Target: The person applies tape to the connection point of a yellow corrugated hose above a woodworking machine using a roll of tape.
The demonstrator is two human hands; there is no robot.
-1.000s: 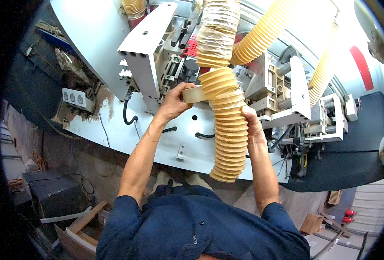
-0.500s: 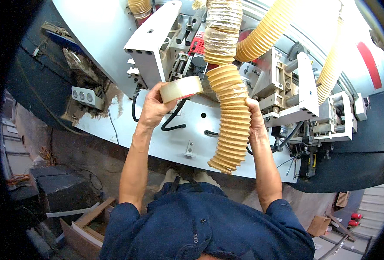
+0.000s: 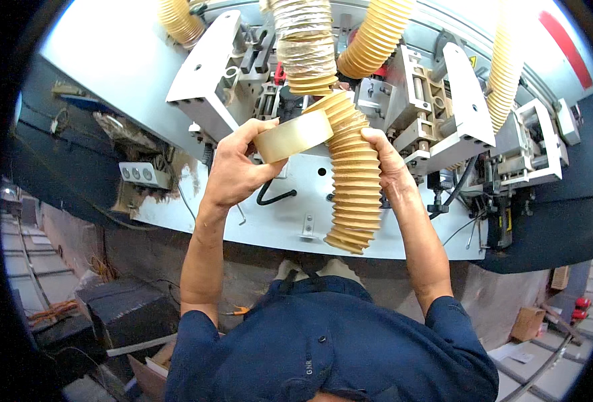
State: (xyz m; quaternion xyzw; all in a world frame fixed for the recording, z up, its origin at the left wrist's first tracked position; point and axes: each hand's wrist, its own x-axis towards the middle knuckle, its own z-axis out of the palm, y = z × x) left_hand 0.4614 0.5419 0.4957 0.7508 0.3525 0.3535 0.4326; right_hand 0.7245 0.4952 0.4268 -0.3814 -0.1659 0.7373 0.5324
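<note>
My left hand (image 3: 238,164) is closed on a wide roll of clear packing tape (image 3: 295,137), thumb below and fingers above its edge. The roll touches or overlaps the upper end of a yellow ribbed hose piece (image 3: 355,177). My right hand (image 3: 389,159) grips that hose from its right side, thumb on the ribs and the other fingers mostly hidden behind. The lower end of the piece hangs free over the machine's white table edge. Just above it ends another hose (image 3: 305,50), wrapped in shiny clear tape. Whether the two hose ends touch is unclear.
White machine units with metal rollers stand left (image 3: 206,70) and right (image 3: 467,110) of the hoses. More yellow hoses (image 3: 377,33) run up behind. A grey socket block (image 3: 145,175) sits at the left. Black boxes (image 3: 125,315) lie on the floor at lower left.
My left hand has brought the tape roll right and against the hose's upper part. The hose piece's upper end is tilted more to the left. The whole view has shifted somewhat.
</note>
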